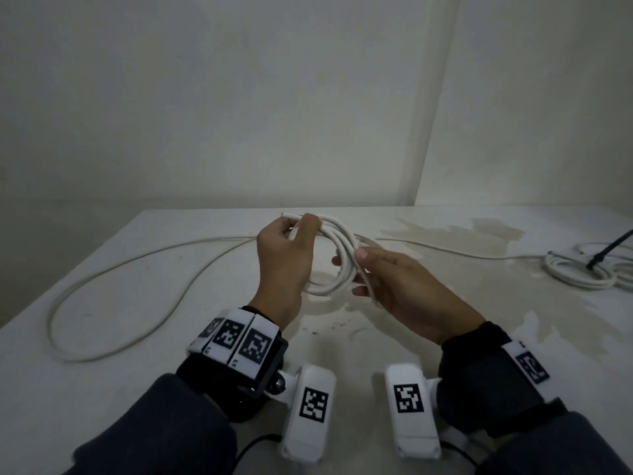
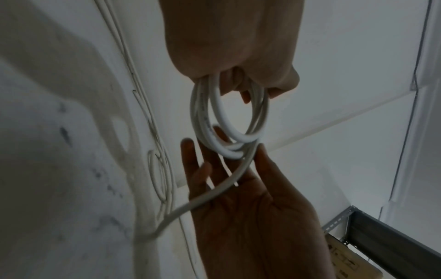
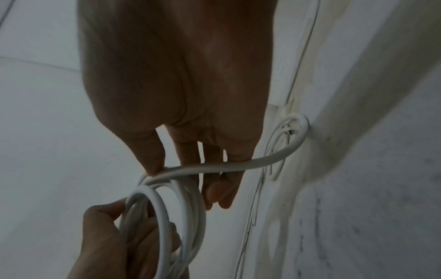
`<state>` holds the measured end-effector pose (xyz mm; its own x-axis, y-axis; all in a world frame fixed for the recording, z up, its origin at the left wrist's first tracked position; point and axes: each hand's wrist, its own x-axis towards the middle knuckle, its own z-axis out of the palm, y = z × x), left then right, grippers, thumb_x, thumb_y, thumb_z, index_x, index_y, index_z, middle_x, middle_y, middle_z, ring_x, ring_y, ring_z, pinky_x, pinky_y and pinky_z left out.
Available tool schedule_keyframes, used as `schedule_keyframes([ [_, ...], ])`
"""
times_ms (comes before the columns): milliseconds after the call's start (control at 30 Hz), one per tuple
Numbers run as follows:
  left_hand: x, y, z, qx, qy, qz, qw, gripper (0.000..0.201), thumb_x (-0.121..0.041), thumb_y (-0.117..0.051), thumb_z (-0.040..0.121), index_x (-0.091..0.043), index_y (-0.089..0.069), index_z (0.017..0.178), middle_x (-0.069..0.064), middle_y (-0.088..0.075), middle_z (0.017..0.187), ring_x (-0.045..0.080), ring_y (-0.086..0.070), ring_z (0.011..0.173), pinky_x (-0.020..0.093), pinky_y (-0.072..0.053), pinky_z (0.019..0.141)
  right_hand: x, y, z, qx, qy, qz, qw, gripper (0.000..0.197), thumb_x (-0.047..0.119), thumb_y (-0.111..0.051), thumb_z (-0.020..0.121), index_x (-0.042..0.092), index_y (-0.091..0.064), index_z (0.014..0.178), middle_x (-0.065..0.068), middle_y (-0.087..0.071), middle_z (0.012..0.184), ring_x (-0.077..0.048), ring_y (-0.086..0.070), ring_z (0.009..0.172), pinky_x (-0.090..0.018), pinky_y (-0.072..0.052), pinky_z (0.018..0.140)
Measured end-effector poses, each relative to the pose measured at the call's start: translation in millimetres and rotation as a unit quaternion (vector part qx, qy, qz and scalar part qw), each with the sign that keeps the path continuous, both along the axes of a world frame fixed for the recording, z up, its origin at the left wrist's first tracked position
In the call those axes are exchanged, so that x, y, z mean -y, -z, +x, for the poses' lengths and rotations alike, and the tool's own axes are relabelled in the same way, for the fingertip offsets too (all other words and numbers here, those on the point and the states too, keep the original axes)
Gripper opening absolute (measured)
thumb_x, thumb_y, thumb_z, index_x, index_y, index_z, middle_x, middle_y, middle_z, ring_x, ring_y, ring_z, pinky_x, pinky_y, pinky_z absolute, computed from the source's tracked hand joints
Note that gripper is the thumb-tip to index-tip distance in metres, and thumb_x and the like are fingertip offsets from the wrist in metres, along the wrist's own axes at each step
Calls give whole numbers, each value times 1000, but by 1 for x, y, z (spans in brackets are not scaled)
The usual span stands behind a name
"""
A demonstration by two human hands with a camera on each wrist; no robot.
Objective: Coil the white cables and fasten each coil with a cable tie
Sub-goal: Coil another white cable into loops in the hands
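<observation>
A white cable coil (image 1: 347,265) of several loops hangs in the air above the table (image 1: 120,399). My left hand (image 1: 284,255) grips the coil (image 2: 220,113) at its upper left, fingers curled round the strands. My right hand (image 1: 404,286) is at the coil's right side with its fingers straight. A loose strand (image 2: 214,192) lies across its palm, and the thumb (image 3: 152,162) touches the strand where it meets the coil (image 3: 162,207). The uncoiled length (image 1: 102,279) lies in a wide loop on the table's left half.
At the far right of the table lies a coiled white cable (image 1: 579,275) with a black cable tie (image 1: 608,248) sticking up from it. A thin cable run (image 1: 479,257) crosses the table towards it. Walls stand close behind and to the right.
</observation>
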<state>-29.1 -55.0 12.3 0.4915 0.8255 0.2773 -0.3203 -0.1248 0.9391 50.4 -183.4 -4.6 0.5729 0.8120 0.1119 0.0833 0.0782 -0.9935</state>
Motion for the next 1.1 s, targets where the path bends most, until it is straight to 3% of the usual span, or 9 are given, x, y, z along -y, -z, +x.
schedule_keyframes([
  [167, 8, 7, 3, 7, 4, 7, 1000, 24, -19, -60, 88, -16, -55, 65, -14, -43, 44, 8, -38, 47, 25, -33, 50, 0, -2, -8, -142, -67, 83, 984, 27, 17, -45, 94, -1, -62, 104, -14, -71, 90, -26, -67, 97, -36, -50, 98],
  [367, 17, 9, 4, 11, 33, 0, 999, 22, -27, -55, 94, -16, -54, 76, -9, -44, 53, 5, -41, 46, 21, -36, 49, -4, -2, -7, -139, -34, 136, 980, 27, 26, -52, 84, 5, -69, 88, -7, -63, 66, -15, -61, 62, -26, -56, 71],
  [500, 20, 7, 4, 31, 168, -56, 984, 18, -20, -48, 99, -11, -47, 82, -6, -41, 51, 7, -37, 41, 20, -36, 41, -4, -4, 1, -146, 2, 170, 974, 29, 27, -52, 85, 2, -65, 90, 2, -46, 55, -10, -47, 50, -25, -49, 66],
  [633, 11, 6, -2, 46, 364, -137, 920, 15, -11, -52, 93, -9, -48, 78, 8, -57, 66, 15, -53, 52, 26, -49, 53, 8, -9, 12, -161, -5, 187, 969, 22, 22, -52, 88, 4, -64, 81, 5, -35, 52, -5, -34, 43, -18, -43, 51],
  [700, 2, 6, -7, 32, 444, -159, 881, 11, -9, -64, 83, -3, -57, 88, 9, -63, 71, 18, -60, 58, 30, -55, 61, 16, -10, 17, -128, -28, 168, 977, 20, 19, -57, 89, 10, -65, 73, 6, -33, 51, -5, -32, 42, -21, -44, 54],
  [800, -12, 2, -17, -28, 570, -178, 802, 56, -28, -80, 67, 5, -61, 108, 17, -68, 79, 29, -67, 70, 42, -55, 81, 24, -11, 19, -68, -83, 105, 989, 15, 18, -67, 84, 6, -66, 76, 6, -32, 51, -6, -31, 42, -26, -44, 57],
  [867, -16, -3, -19, -92, 600, -157, 779, 60, -43, -80, 65, 2, -64, 101, 18, -66, 74, 30, -66, 66, 40, -56, 79, 24, -11, 17, -17, -113, 46, 992, 17, 17, -60, 88, 3, -67, 81, 5, -33, 51, -7, -31, 44, -26, -40, 56],
  [967, -8, -13, -19, -189, 561, -78, 802, 38, -53, -72, 71, -16, -67, 70, 1, -51, 56, 14, -52, 49, 30, -50, 70, 21, -11, 13, 38, -113, 4, 993, 19, 22, -59, 87, 8, -69, 77, 3, -35, 53, -10, -31, 48, -23, -39, 53],
  [1100, 12, -18, -12, -239, 366, 21, 899, 43, -55, -58, 84, -23, -52, 57, -4, -26, 52, 10, -24, 40, 28, -36, 53, 16, -11, 7, 80, -72, 4, 994, 19, 28, -62, 86, 13, -71, 77, 2, -45, 53, -12, -41, 48, -32, -43, 62],
])
